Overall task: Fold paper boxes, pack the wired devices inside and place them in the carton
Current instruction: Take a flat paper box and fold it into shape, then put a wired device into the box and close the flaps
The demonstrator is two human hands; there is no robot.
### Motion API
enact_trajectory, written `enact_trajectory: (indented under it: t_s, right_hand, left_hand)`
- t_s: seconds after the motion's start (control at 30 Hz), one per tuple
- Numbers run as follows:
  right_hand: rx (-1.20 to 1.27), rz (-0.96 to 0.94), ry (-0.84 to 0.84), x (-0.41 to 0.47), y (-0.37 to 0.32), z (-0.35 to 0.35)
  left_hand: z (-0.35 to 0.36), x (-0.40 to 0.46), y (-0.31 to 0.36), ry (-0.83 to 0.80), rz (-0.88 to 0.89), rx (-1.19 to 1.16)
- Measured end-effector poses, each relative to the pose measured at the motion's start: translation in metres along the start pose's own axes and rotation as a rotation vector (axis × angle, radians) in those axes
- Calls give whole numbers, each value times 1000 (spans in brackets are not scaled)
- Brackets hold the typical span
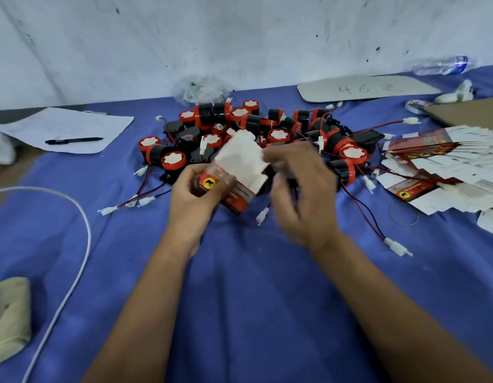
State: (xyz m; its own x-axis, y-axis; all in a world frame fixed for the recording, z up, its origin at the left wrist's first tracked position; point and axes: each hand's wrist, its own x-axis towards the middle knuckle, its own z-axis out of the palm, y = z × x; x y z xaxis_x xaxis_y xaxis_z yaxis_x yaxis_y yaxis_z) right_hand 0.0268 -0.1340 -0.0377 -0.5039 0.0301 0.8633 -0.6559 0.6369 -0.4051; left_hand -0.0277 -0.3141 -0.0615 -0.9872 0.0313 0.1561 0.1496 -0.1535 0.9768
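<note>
Box half-formed, nothing packed yet by the look of it.
Left hand (194,193) grips the paper box (237,175) at its red base, top flaps open, held just above the desk (253,286); right hand (300,194) beside it is blurred, grip can't tell. Wired devices (256,128) piled just behind, flat boxes (444,164) stacked right, carton edge (472,111) far right. Open room near side; wires trail into it.

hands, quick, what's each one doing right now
Left hand: grips the partly folded red and white paper box.
Right hand: blurred by motion beside the box; grip cannot be told.
</note>
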Motion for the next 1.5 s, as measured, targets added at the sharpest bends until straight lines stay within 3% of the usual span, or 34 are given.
enact_trajectory:
  t_s: [0.07, 0.1, 0.17, 0.27, 0.47, 0.53, 0.6, 0.7, 0.8, 0.97, 1.07, 1.33, 1.5]
  right_hand:
    - [-286, 233, 192, 3, 19, -14]
    - [-470, 388, 209, 3, 30, -20]
    - [-777, 687, 66, 0, 50, -29]
    - [-793, 873, -144, -7, 63, -32]
    - [-655, 831, -83, -6, 73, -35]
    - [-569, 717, 49, -2, 67, -36]
    - [-373, 544, 127, 5, 51, -33]
    - [-92, 339, 18, 10, 21, -20]
    - [4, 206, -131, 4, 1, -5]
    - [77, 183, -407, 0, -25, 12]
    - [23, 127, -461, -1, -29, 16]
    - [-234, 130, -417, 4, -18, 13]
    - [-306, 201, -414, 11, -19, 7]
  left_hand:
    - [-3, 1, 1, -16, -89, -218]
    - [-4, 0, 2, -71, -138, -332]
    - [-3, -1, 3, -145, -209, -410]
    - [3, -3, 7, -105, -194, -215]
    - [-23, -1, 2, -189, -110, 158]
    - [-30, -1, 2, -231, -119, 281]
    - [-30, -2, 0, -283, -134, 247]
    - [-15, -3, -2, -215, -93, 238]
    - [1, -5, -9, -101, 42, 317]
    - [4, -5, -13, -137, 77, 327]
    - [7, -10, -6, -131, -11, 100]
    - [6, -7, -5, -125, 100, 373]
    - [8, -10, 2, -142, 2, 285]
